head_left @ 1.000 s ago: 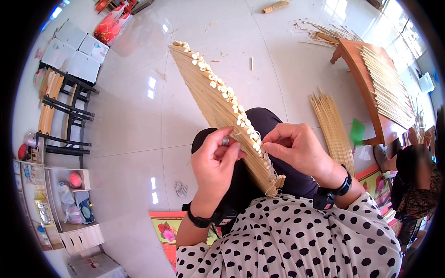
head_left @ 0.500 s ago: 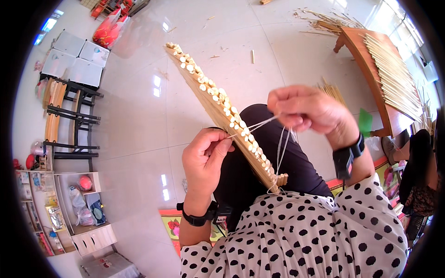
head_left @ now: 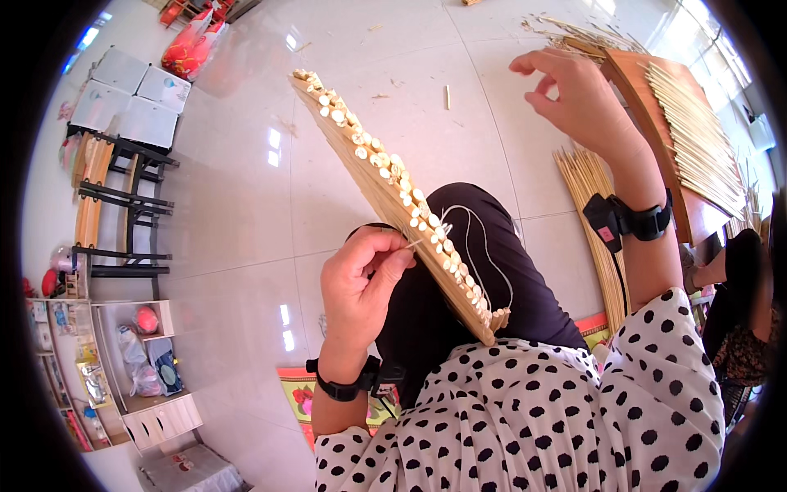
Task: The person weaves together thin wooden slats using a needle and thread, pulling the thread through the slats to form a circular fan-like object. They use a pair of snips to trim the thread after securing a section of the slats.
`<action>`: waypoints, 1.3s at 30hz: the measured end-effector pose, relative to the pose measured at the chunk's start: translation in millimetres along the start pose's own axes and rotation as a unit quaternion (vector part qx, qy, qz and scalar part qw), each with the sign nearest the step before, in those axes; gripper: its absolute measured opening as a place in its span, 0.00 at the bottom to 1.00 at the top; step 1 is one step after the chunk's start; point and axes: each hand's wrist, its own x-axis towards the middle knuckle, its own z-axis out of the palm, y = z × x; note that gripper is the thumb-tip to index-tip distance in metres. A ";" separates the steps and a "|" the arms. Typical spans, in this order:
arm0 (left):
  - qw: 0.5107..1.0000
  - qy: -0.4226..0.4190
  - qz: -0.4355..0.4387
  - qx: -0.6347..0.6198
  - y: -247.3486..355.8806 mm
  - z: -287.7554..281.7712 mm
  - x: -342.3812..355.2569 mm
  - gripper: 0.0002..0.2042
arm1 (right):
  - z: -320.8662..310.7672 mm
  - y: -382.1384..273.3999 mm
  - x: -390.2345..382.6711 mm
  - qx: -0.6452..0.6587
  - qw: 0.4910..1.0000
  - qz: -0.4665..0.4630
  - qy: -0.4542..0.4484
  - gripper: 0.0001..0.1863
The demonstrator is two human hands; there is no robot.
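A long row of pale straw-like stalks, bound side by side with their cut round ends facing up, lies slanting across my dark-trousered lap. My left hand is at its left side, thumb and finger pinched on a white string. More of that string runs in a loose loop over my thigh at the right of the stalk ends. Well away from the stalks, my right hand is raised at the upper right. Its fingers are bent and apart, and no object shows in them.
A wooden table at the right carries a spread of loose stalks. Another stalk bundle lies on the floor beside me. Black-framed stools and a shelf unit stand left. Part of another person shows far right.
My right hand has let go of the string and swung up and to the right. The string, taut before between both hands, now droops on my thigh. My left hand stays put.
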 end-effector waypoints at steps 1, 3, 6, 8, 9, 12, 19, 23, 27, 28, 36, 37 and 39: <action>1.000 0.002 -0.003 0.006 -0.2 -1.1 -0.3 0.02 | 3.6 -5.4 -4.5 0.057 0.997 0.033 -0.047 0.15; 1.000 -0.001 -0.014 0.008 -1.5 0.9 0.8 0.02 | 3.6 -24.1 -18.6 0.142 0.968 0.065 -0.197 0.15; 1.000 0.000 -0.018 0.003 -1.4 1.3 0.7 0.02 | 9.9 -46.7 -56.7 0.281 0.870 0.007 -0.405 0.19; 1.000 -0.004 -0.012 -0.004 -2.4 4.2 2.1 0.03 | 13.3 -53.3 -86.8 0.343 0.831 -0.023 -0.438 0.20; 1.000 -0.004 -0.013 -0.004 -1.9 3.7 1.0 0.03 | 14.5 -59.7 -99.9 0.378 0.812 -0.026 -0.444 0.19; 1.000 0.004 -0.005 0.020 -3.7 3.3 -0.8 0.05 | 13.5 -68.4 -139.1 0.278 0.838 -0.059 -0.467 0.13; 1.000 0.013 0.000 0.027 -9.5 -0.5 0.3 0.06 | -50.4 -59.5 -131.2 0.364 0.751 -0.047 -0.549 0.07; 1.000 0.010 -0.004 -0.013 -14.3 2.5 5.5 0.05 | -94.1 -34.6 -98.9 0.491 0.686 -0.170 -0.510 0.10; 1.000 0.021 -0.008 -0.019 -21.1 -1.9 -0.3 0.05 | -56.2 30.7 -92.6 0.035 0.973 0.175 0.146 0.13; 1.000 0.017 -0.004 -0.015 -18.6 -3.0 -0.8 0.05 | -53.0 31.0 -88.8 -0.036 0.964 0.142 0.224 0.12; 1.000 0.010 -0.016 0.008 -13.9 -0.3 -3.6 0.05 | 27.2 -111.9 -124.0 0.495 0.829 0.221 -0.134 0.08; 1.000 0.014 -0.020 0.006 -14.6 -0.2 -5.8 0.05 | 35.0 -118.9 -118.9 0.492 0.818 0.251 -0.160 0.12; 1.000 0.009 -0.025 0.001 -14.1 1.6 -5.2 0.05 | 45.8 -123.4 -106.4 0.566 0.745 0.318 -0.152 0.15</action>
